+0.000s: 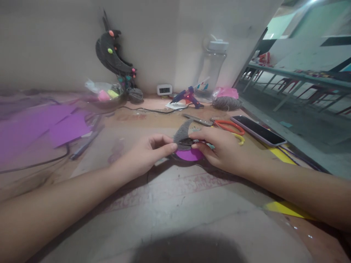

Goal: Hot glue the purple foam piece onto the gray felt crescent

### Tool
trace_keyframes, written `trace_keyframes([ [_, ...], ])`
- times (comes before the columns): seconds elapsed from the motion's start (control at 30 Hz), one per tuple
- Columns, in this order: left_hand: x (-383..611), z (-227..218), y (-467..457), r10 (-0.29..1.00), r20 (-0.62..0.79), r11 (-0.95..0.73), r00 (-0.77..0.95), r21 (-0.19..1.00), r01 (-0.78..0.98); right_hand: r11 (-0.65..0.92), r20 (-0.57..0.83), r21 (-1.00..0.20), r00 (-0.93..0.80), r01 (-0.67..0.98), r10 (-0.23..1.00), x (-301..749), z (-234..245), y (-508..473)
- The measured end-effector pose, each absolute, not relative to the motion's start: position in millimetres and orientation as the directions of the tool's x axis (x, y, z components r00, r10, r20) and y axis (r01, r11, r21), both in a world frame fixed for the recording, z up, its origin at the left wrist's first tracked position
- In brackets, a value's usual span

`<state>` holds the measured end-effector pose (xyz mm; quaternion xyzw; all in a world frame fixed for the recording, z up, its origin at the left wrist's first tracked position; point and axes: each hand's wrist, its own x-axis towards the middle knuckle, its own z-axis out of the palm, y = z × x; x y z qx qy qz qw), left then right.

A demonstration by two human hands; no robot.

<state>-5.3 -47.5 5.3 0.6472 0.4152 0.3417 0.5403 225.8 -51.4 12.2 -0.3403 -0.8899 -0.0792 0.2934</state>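
Pinkish-brown table (153, 223) lies under everything, with purple sheets (68, 129) spread at its left. Right hand (219, 148) and left hand (153, 146) come together at the middle, both pinching, neither nearer: between them, touching each, is a grey yarn-wrapped crescent (181, 135), left thumb at its outer edge, right thumb and forefinger at its inner side. Its long axis runs away from the wearer, tip farthest, a purple strip (189, 155) nearest.

Matt, ribbed, yarn-like curved piece (182, 136), smooth paper-like purple piece (189, 155), glossy phone screen (259, 130)
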Motion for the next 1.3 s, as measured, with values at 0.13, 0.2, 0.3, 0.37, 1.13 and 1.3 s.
trace_keyframes([
  [0.13, -5, 6, -48, 0.904, -0.015, -0.055, 0.427, 0.987, 0.152, 0.774, 0.588, -0.068, -0.601, 0.63, 0.541, 226, 11, -49],
  [0.2, -6, 7, -48, 0.903, -0.019, -0.047, 0.43, 0.988, 0.144, 0.777, 0.588, -0.074, -0.602, 0.625, 0.54, 226, 11, -49],
  [0.3, -5, 7, -48, 0.901, -0.029, -0.041, 0.433, 0.988, 0.151, 0.775, 0.586, -0.088, -0.597, 0.625, 0.548, 225, 11, -49],
  [0.37, -5, 7, -48, 0.9, -0.031, -0.039, 0.434, 0.988, 0.151, 0.771, 0.584, -0.095, -0.592, 0.63, 0.556, 225, 11, -49],
  [1.13, -7, 3, -46, 0.895, -0.023, -0.085, 0.445, 0.971, 0.222, 0.739, 0.572, -0.189, -0.539, 0.647, 0.618, 225, 2, -54],
  [1.3, -6, 2, -46, 0.906, -0.011, -0.089, 0.423, 0.972, 0.215, 0.744, 0.58, -0.16, -0.548, 0.648, 0.602, 226, 5, -54],
])
